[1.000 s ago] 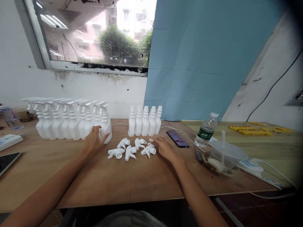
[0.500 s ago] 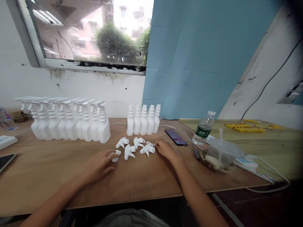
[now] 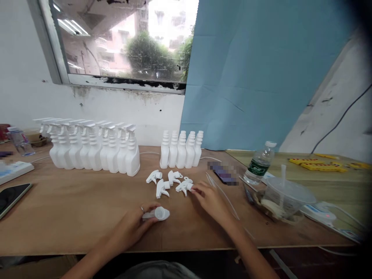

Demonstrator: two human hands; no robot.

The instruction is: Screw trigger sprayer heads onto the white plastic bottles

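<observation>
My left hand (image 3: 134, 221) grips a white trigger spray head (image 3: 161, 213) just above the table, its round collar opening turned up towards me. My right hand (image 3: 207, 197) is at the right end of a group of loose white spray heads (image 3: 162, 188). Its thumb and fingers are pinched together; whatever is between them is too small to make out. A few small white rings (image 3: 186, 178) lie among those heads, just beyond my right fingertips. Behind them stands a row of open white bottles (image 3: 181, 152). Farther left is a block of bottles with spray heads fitted (image 3: 95, 151).
A phone (image 3: 223, 173) and a white cable lie behind my right hand. To the right stand a water bottle (image 3: 258, 162) and a lidded plastic bowl with a straw (image 3: 287, 192). Another phone (image 3: 14, 197) rests at the left, near a white power strip (image 3: 17, 170).
My left hand has picked up the spray head it was touching and brought it nearer to me. My right hand has drawn back a little from the small rings, fingers pinched.
</observation>
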